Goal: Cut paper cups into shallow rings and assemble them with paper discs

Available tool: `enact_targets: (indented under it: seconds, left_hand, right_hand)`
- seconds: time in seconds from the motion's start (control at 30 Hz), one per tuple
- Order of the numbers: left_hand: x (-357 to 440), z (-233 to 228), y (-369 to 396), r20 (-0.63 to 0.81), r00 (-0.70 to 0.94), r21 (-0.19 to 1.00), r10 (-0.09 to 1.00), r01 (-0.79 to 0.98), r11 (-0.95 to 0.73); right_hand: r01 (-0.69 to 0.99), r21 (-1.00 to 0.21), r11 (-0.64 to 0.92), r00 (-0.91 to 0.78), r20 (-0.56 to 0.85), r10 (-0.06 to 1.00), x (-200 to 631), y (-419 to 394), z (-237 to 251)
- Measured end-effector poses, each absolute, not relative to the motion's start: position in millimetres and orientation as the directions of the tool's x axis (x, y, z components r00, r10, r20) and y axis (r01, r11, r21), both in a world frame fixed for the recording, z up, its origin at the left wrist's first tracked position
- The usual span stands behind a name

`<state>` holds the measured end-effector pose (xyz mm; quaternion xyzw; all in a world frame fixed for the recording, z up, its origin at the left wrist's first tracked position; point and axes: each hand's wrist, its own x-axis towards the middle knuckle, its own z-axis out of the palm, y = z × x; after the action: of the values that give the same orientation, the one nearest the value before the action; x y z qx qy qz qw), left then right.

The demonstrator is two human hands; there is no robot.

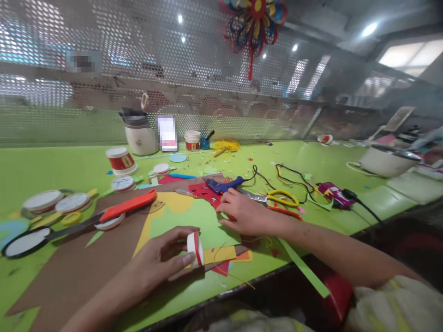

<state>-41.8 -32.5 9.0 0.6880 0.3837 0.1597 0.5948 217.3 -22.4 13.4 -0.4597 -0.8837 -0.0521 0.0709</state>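
My left hand [161,256] grips a round white lid with a red band [195,249], tilted on its edge, fingers behind and thumb in front. Below the lid are light green paper [187,221] and a yellow paper strip [219,254]. Over the right part of the green paper, my right hand [240,212] has its fingers curled together; a bit of red shows between them, too hidden to name. Just beyond it lie a blue glue gun [223,185] and red cut paper [204,191]. Yellow-handled scissors [282,198] rest behind my right wrist.
Brown cardboard [93,258] spreads left, with an orange utility knife [129,206] and several white lids [72,203] nearby. A red-and-white tub [120,161], a kettle [140,136] and a phone [167,133] stand behind. Black cord [294,177] runs right, toward a purple power strip [335,195].
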Motion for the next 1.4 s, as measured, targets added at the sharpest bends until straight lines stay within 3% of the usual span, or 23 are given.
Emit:
enact_targets:
  seconds: [0.23,0.47,0.77,0.93,1.1,1.4]
  left_hand:
    - [-41,7,-35,-0.204,0.677,0.947,0.707,0.319,-0.032]
    - [-42,0,-40,-0.174,0.665,0.913,0.727,0.385,-0.133]
    - [-33,7,-39,-0.103,0.63,0.84,0.769,0.469,-0.273]
    - [-34,11,-31,-0.173,0.632,0.898,0.755,0.416,-0.142]
    - [-32,15,-18,-0.17,0.697,0.928,0.697,0.352,-0.125]
    - [-30,14,-18,-0.136,0.643,0.842,0.754,0.476,-0.253]
  right_hand:
    - [0.898,0.21,0.386,-0.428,0.224,0.876,176,10,-1]
    - [0.875,0.312,0.371,-0.431,0.151,0.89,155,51,-2]
    - [0.842,0.351,0.409,-0.456,0.059,0.888,156,50,-1]
    - [0.834,0.356,0.422,-0.464,0.036,0.885,148,51,1]
    - [0.855,0.337,0.394,-0.442,0.077,0.893,151,55,4]
    - [0.855,0.297,0.425,-0.483,0.154,0.862,167,34,2]
